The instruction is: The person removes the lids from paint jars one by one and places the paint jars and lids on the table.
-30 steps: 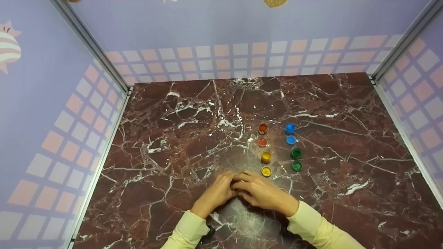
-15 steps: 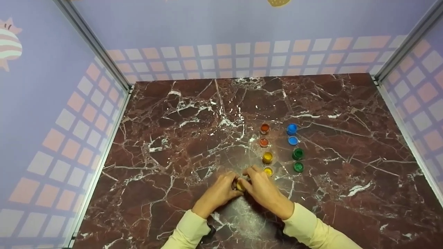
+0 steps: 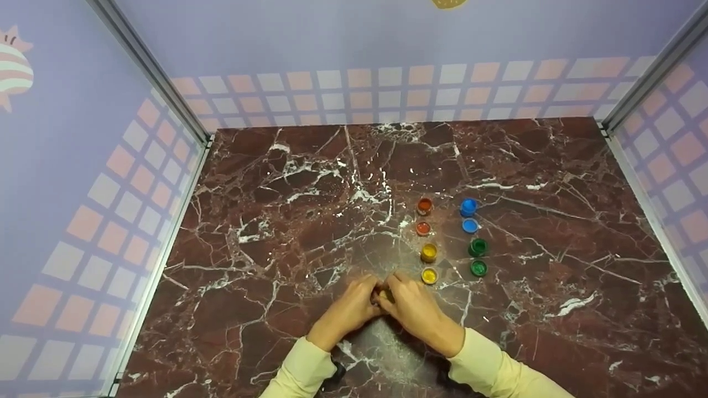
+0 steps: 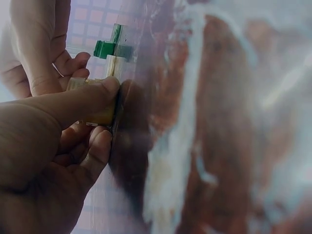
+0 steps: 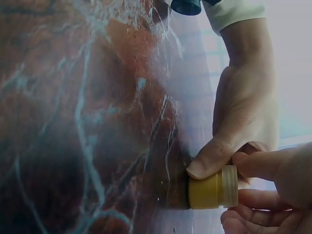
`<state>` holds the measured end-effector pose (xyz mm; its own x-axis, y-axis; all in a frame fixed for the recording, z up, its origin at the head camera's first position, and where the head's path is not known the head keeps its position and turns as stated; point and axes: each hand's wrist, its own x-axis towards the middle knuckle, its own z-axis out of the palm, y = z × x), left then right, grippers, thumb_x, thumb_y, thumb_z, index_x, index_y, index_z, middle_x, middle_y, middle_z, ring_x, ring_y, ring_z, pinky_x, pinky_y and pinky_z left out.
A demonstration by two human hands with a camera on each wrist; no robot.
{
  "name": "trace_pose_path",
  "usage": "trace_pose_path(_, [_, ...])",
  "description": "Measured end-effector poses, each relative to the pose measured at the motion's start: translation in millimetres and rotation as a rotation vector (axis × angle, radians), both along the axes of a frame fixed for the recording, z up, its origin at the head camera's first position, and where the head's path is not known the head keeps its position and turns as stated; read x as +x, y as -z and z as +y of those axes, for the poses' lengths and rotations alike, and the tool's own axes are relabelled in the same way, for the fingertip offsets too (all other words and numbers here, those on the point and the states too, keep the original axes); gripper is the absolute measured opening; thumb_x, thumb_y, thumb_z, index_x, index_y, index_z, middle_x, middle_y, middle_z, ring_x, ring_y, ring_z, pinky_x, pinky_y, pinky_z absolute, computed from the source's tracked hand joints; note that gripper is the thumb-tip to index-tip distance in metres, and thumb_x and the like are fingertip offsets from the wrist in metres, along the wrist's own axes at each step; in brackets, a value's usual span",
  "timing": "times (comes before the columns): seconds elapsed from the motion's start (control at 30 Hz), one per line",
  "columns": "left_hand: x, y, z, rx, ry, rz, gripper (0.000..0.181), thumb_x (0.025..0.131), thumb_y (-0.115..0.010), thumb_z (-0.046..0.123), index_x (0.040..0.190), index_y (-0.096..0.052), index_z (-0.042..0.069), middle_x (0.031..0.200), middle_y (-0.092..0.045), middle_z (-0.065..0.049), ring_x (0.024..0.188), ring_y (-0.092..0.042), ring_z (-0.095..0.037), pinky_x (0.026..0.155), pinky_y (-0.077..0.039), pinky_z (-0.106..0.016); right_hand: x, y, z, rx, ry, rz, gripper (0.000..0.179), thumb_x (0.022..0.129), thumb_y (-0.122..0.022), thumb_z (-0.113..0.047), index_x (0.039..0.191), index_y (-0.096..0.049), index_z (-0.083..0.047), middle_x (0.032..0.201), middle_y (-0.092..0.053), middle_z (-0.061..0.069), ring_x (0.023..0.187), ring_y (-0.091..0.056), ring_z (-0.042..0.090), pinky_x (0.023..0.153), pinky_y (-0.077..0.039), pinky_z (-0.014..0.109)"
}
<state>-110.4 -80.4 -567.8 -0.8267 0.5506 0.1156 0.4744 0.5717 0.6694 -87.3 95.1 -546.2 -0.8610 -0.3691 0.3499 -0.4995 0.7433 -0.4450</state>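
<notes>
A small paint jar of dark yellow (image 5: 204, 194) stands on the marble tabletop between my hands. Its pale screw lid (image 5: 229, 186) is on top. My left hand (image 3: 347, 305) grips the jar's body, thumb on the near side in the left wrist view. Fingers and thumb of my right hand (image 3: 416, 307) hold the lid from above, as the right wrist view shows. From the head view, the hands mostly cover this jar. Just beyond the right hand lie a yellow lid (image 3: 430, 276) and an uncovered yellow jar (image 3: 428, 252).
Farther back are an uncovered red-orange jar (image 3: 424, 206) and its lid (image 3: 423, 228). To the right stand a blue jar (image 3: 468, 207) with a blue lid (image 3: 470, 225), and a green jar (image 3: 478, 247) with a green lid (image 3: 479, 268). Patterned panels (image 3: 359, 97) border the table.
Half a second ago the right-hand fingers were spread more and the jar showed between the hands. Now they are drawn in on the lid. The left hand has stayed nearly still.
</notes>
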Motion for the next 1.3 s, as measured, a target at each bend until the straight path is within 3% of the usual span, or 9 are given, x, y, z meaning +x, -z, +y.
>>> trace_pose_path(0.27, [-0.6,1.3,0.2,0.006,0.015,0.054,0.026,0.077,-0.082,0.000,0.093,-0.061,0.004,0.088,-0.062,-0.006,0.084,-0.059,-0.019,0.077,-0.054,-0.033,-1.3,-1.0,2,0.046,-0.113,0.027,0.016,0.086,-0.079,-0.008,0.089,-0.064,-0.003,0.086,-0.055,0.006,0.066,-0.061,0.024,0.056,-0.055,0.036])
trace_pose_path(0.4, [-0.7,0.6,0.6,0.001,0.010,0.037,0.029,0.078,-0.084,0.002,0.094,-0.061,0.003,0.089,-0.061,-0.005,0.083,-0.058,-0.017,0.075,-0.053,-0.032,-4.5,-2.1,7,0.048,-0.219,0.019,0.015,0.086,-0.078,-0.006,0.093,-0.066,-0.003,0.093,-0.059,0.006,0.079,-0.062,0.022,0.068,-0.056,0.036])
trace_pose_path(0.53, [-0.2,-1.3,0.9,-0.018,0.007,0.015,0.034,0.081,-0.086,0.010,0.104,-0.063,0.001,0.099,-0.066,-0.009,0.092,-0.064,-0.020,0.083,-0.055,-0.032,-9.4,-4.7,13,0.055,-0.347,0.032,0.014,0.088,-0.077,-0.006,0.101,-0.070,-0.004,0.104,-0.065,0.007,0.095,-0.063,0.023,0.084,-0.056,0.036])
trace_pose_path(0.67, [-0.7,-3.4,1.1,-0.025,0.014,-0.002,0.038,0.081,-0.086,0.018,0.108,-0.063,0.004,0.104,-0.067,-0.009,0.096,-0.065,-0.021,0.087,-0.055,-0.033,-14.0,-6.0,18,0.075,-0.448,0.073,0.020,0.085,-0.079,-0.004,0.104,-0.073,-0.005,0.109,-0.067,0.006,0.101,-0.062,0.023,0.089,-0.055,0.035])
trace_pose_path(0.83, [-1.4,-5.0,1.3,-0.015,0.017,-0.014,0.035,0.079,-0.088,0.015,0.101,-0.062,0.006,0.098,-0.066,-0.006,0.091,-0.064,-0.018,0.083,-0.055,-0.031,-17.4,-2.8,20,0.057,-0.521,0.099,0.030,0.079,-0.077,0.005,0.107,-0.075,-0.005,0.111,-0.070,0.004,0.105,-0.062,0.023,0.096,-0.052,0.033])
trace_pose_path(1.03, [-1.5,-5.9,2.3,-0.022,0.011,-0.007,0.034,0.079,-0.088,0.014,0.095,-0.060,0.006,0.092,-0.062,-0.004,0.085,-0.062,-0.017,0.078,-0.054,-0.031,-17.8,1.9,25,-0.011,-0.553,0.084,0.034,0.079,-0.074,0.008,0.111,-0.075,-0.003,0.114,-0.073,0.006,0.113,-0.063,0.026,0.104,-0.048,0.037])
trace_pose_path(1.17, [-0.7,-6.6,2.8,-0.035,0.014,-0.029,0.031,0.083,-0.086,0.015,0.100,-0.061,0.006,0.096,-0.064,-0.006,0.090,-0.064,-0.020,0.082,-0.055,-0.031,-16.7,-1.5,30,-0.066,-0.535,-0.052,0.032,0.084,-0.074,0.003,0.115,-0.075,-0.001,0.121,-0.072,0.009,0.118,-0.062,0.029,0.106,-0.047,0.042])
trace_pose_path(1.3, [0.1,-7.6,2.9,-0.041,0.018,-0.037,0.034,0.084,-0.085,0.015,0.108,-0.063,0.003,0.103,-0.067,-0.008,0.097,-0.066,-0.021,0.088,-0.056,-0.033,-15.2,-7.9,31,-0.160,-0.437,-0.173,0.025,0.088,-0.072,0.001,0.113,-0.075,-0.001,0.122,-0.072,0.011,0.116,-0.064,0.029,0.104,-0.049,0.046])
